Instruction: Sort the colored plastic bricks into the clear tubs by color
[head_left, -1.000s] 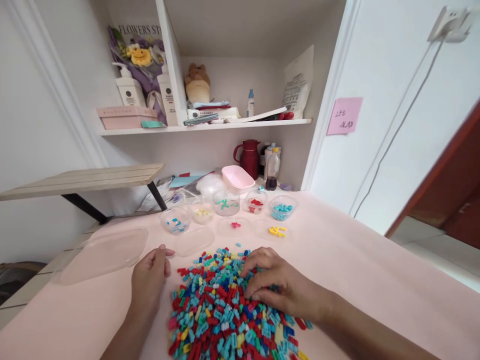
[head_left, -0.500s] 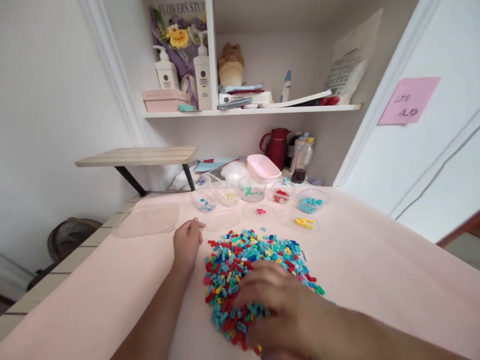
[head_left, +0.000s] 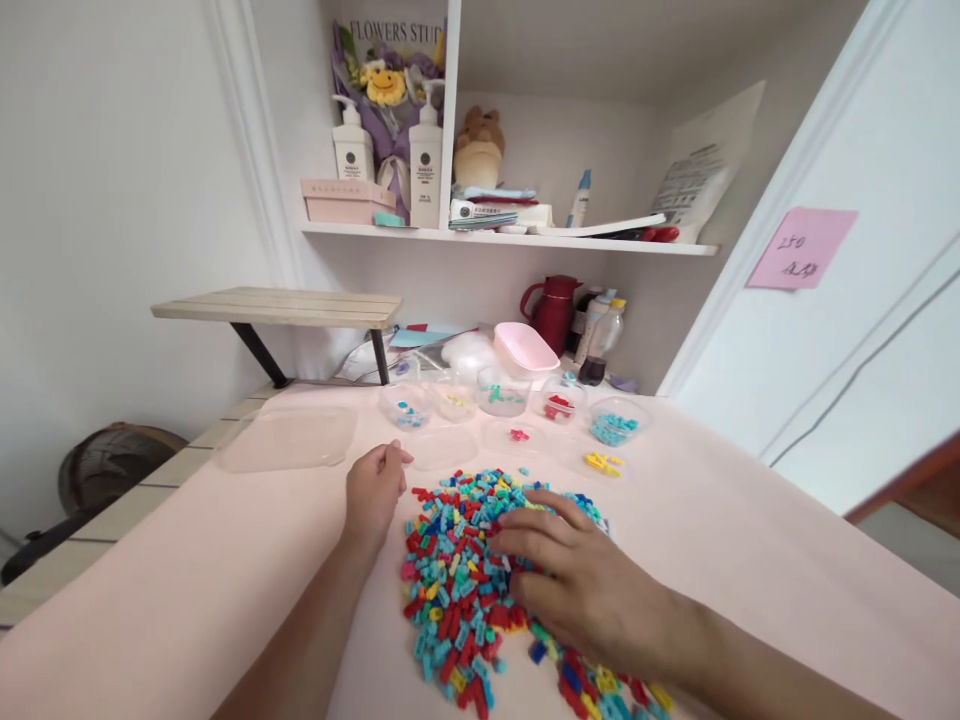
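Small, ridged, multicoloured plastic bricks (head_left: 457,560) lie heaped toward the pink, smooth surface's (head_left: 187,590) near edge, under and around the right hand's (head_left: 592,580) spread, curved fingers, while the left hand (head_left: 375,490), fingers loosely curled, rests just beside the heap's left side.

I see red, turquoise, dark blue, green and yellow speckling my pile of bricks (head_left: 450,580) (a little pink, too) against the pale pink tabletop (head_left: 750,540). My turquoise pieces (head_left: 615,430), red pieces (head_left: 557,407), green pieces (head_left: 496,394) and yellow pieces (head_left: 602,463) make plain single-colour patches. The jug (head_left: 555,318) is deep red, the tray (head_left: 525,347) light pink, the stand (head_left: 277,306) pale wood-toned with darker stripes and black legs.
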